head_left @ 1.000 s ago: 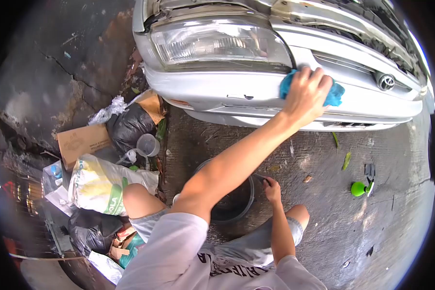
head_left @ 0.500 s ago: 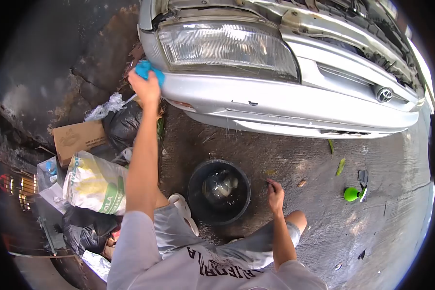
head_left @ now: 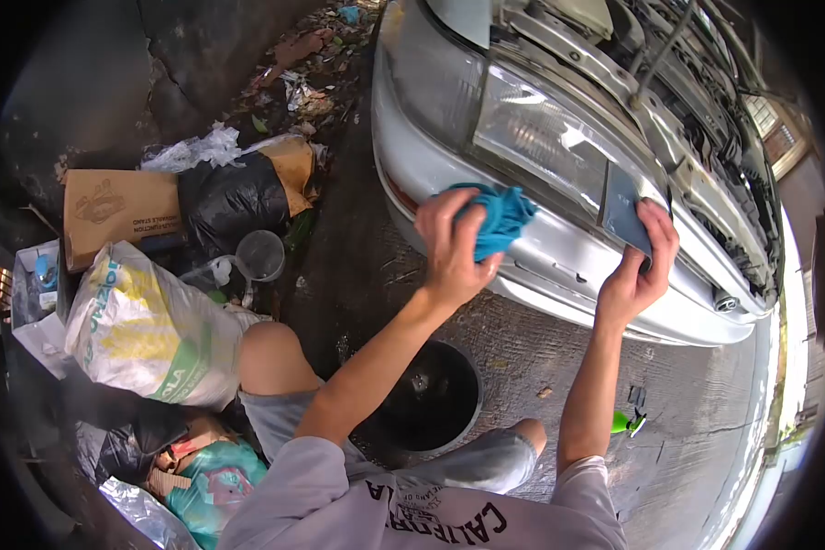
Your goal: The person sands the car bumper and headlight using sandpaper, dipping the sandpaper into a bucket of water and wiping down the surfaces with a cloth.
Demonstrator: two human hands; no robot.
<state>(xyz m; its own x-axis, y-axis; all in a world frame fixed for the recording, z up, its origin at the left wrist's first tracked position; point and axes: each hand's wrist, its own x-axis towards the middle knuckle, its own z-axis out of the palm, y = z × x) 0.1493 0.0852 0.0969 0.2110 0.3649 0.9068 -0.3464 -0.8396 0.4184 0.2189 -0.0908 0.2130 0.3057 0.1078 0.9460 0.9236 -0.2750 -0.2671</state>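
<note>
My left hand (head_left: 456,240) is closed around a crumpled blue cloth (head_left: 501,220), just over the silver bumper (head_left: 431,171); whether the cloth touches it I cannot tell. My right hand (head_left: 639,266) grips the edge of a thin grey-blue sheet of sandpaper (head_left: 621,209) between thumb and fingers. That sheet stands up against the lower right part of the car's headlight (head_left: 545,137), hiding some of the lens. Scattered drops or dull patches show on the headlight.
Between my legs stands a black bucket (head_left: 472,403) of water. A green spray bottle (head_left: 621,422) is on the concrete at right. To my left lie a cardboard box (head_left: 119,211), a stuffed white sack (head_left: 156,330) and black bags (head_left: 234,202). The hood is open.
My left hand has moved right with the cloth, from the bumper corner to below the headlight. My right hand has risen from near the floor to the headlight, with the sandpaper now showing.
</note>
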